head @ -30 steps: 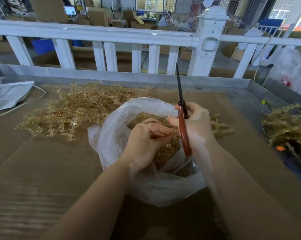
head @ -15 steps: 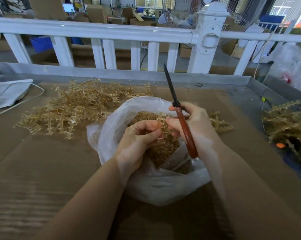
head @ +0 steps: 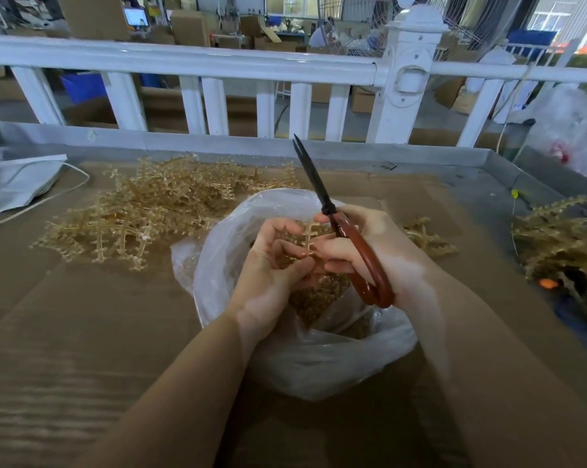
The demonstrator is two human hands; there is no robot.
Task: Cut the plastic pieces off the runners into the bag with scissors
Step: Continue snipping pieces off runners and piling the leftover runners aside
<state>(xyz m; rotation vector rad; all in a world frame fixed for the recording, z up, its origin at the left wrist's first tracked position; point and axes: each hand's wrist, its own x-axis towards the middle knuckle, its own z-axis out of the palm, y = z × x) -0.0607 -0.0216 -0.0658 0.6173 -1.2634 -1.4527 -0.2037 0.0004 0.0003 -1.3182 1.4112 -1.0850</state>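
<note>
Scissors (head: 339, 228) have tipped further left since a second ago, blades nearly together, idle. Right hand (head: 363, 244) grips the handles; left hand (head: 272, 268) and right fingers (head: 332, 251) pinch a runner (head: 309, 236) raised above the bag (head: 319, 352). Probably repositioning before cutting.

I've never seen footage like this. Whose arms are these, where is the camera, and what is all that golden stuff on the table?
No machine here: a person wears a wide-angle camera on the head, looking down at their own two bare hands. The right hand grips red-handled scissors with dark blades, which point up and away. The left hand and the right fingertips pinch a small golden plastic runner above a clear plastic bag holding loose golden pieces. The bag sits on a brown cardboard-covered table. A pile of golden runners lies behind it on the left, another golden pile at the right edge.
</note>
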